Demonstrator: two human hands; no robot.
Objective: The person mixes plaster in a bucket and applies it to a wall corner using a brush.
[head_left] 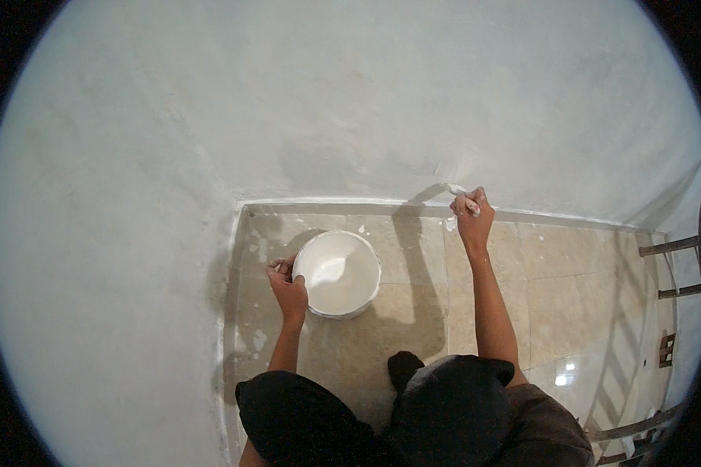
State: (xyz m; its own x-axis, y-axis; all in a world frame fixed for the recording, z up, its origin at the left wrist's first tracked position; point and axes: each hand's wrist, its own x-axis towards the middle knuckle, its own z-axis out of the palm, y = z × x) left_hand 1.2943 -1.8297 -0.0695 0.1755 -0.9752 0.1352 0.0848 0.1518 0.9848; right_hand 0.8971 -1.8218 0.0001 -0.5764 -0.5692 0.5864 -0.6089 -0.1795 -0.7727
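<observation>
My right hand (pixel 473 207) is closed round the handle of a paintbrush (pixel 453 189). The brush's pale tip meets the lower part of the far wall, just above the skirting, where a small streak shows. A white bucket (pixel 372 274) stands on the floor in front of me, with white paint or a similar liquid inside. At its left side, my left hand (pixel 289 289) grips the rim, thumb on the near side and the other fingers bent outside. White smears mark the fingers of both hands.
Pale walls (pixel 101 233) meet at a corner behind the bucket, with a skirting (pixel 397 209) along the base. White spots dot the beige tiled floor (pixel 491 311). Dark wooden furniture legs (pixel 670 246) stand at the right edge. My knees and one dark foot (pixel 404 367) are close to the bucket.
</observation>
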